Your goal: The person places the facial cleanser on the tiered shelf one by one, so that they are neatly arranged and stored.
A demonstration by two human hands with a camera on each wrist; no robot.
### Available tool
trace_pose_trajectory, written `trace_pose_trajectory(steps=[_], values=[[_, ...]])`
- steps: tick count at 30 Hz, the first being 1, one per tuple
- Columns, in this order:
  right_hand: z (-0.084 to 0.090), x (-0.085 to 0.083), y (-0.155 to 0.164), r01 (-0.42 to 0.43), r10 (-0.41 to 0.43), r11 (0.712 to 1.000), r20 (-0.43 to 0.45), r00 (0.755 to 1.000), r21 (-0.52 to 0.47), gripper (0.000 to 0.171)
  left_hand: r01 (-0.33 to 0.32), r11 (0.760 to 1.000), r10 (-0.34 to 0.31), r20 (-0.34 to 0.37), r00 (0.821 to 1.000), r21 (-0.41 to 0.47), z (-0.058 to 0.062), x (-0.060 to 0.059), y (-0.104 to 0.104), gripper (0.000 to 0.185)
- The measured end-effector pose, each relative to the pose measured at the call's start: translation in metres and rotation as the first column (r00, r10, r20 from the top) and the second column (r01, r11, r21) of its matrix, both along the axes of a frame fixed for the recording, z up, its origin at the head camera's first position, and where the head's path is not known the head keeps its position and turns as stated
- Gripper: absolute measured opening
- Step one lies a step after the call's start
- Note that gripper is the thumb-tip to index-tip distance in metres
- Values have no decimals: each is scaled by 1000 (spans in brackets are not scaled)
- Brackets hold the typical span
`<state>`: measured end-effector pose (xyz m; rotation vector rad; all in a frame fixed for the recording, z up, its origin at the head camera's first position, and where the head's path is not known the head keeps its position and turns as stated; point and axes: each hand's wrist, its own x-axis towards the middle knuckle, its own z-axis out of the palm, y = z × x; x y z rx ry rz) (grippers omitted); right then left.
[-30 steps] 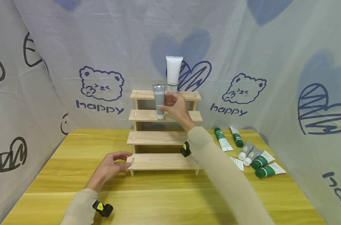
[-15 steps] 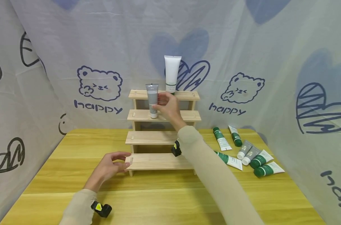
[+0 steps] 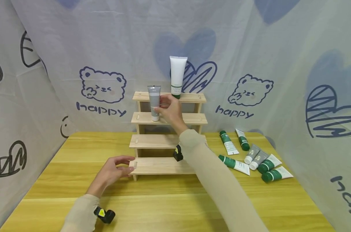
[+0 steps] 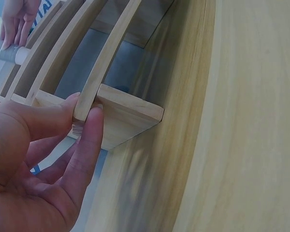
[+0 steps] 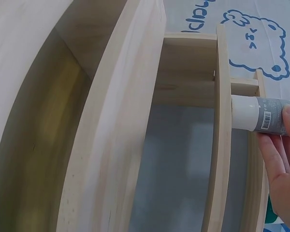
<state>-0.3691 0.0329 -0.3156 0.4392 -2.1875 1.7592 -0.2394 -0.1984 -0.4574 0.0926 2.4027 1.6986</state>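
A grey tube (image 3: 154,102) is held upright, cap down, on the second-highest step of the wooden stepped shelf (image 3: 193,119) by the curled fingers of the right hand (image 3: 170,111). The shelf's lowest step is pinched at its left end between thumb and fingers of the left hand (image 3: 113,170), on the counter (image 3: 164,206).

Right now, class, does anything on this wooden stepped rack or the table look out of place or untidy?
Yes. Two tubes stand upright on the rack, but the green tubes and grey tubes on the table lie scattered at mixed angles. Nothing looks spilled or damaged.
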Motion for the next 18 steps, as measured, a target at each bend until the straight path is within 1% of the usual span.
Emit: trace_pose_trajectory(steps=[7, 15, 18], values=[[-1, 1, -4, 25, -25, 1000, -2, 1000, -7, 42, 2, 1000, -2, 3, 1000, -6, 1, 0, 0, 45], [-4, 3, -9, 2, -2, 1000, -46, 999, -8, 41, 4, 1000, -4, 0, 1000, 1, 0, 0, 0, 44], [-6, 3, -11, 6, -7, 1000, -54, 999, -6, 40, 7, 1000, -7, 0, 1000, 3, 0, 0, 0, 44]])
